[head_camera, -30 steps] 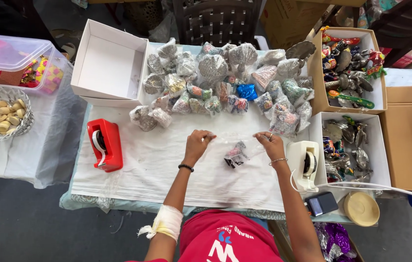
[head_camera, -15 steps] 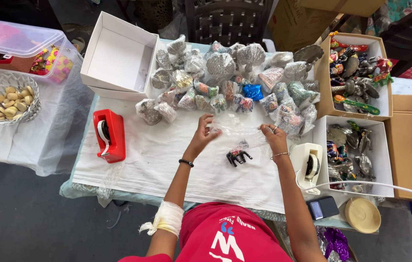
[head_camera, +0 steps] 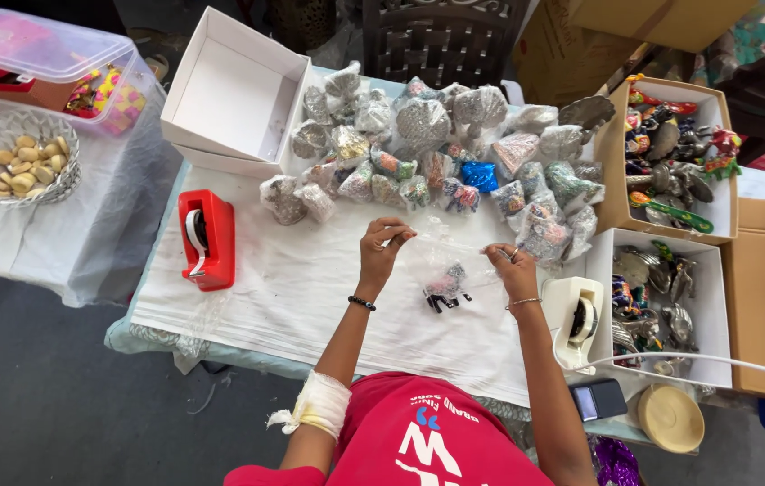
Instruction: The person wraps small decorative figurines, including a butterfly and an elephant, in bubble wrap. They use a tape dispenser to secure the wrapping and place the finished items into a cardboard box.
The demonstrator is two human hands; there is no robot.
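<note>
Far to the left of my hands, a woven basket of pale round pieces (head_camera: 18, 162) sits under a clear lidded tub (head_camera: 49, 58). Nearer, a red tape dispenser (head_camera: 207, 238) stands on the white-covered bench (head_camera: 310, 297), with an open white box (head_camera: 229, 94) beyond it. My left hand (head_camera: 382, 252) is raised, fingers pinched shut on one top corner of a clear plastic bag (head_camera: 441, 265). The bag hangs stretched between my hands, just above the bench, with a small dark animal figurine (head_camera: 444, 290) inside at its bottom. My right hand (head_camera: 513, 268) pinches the other corner. Beyond both hands lies a heap of wrapped figurines (head_camera: 436, 153). Just right of my right hand sits a white tape dispenser (head_camera: 576, 319), then two open boxes of unwrapped figurines (head_camera: 666, 301), (head_camera: 670, 157).
</note>
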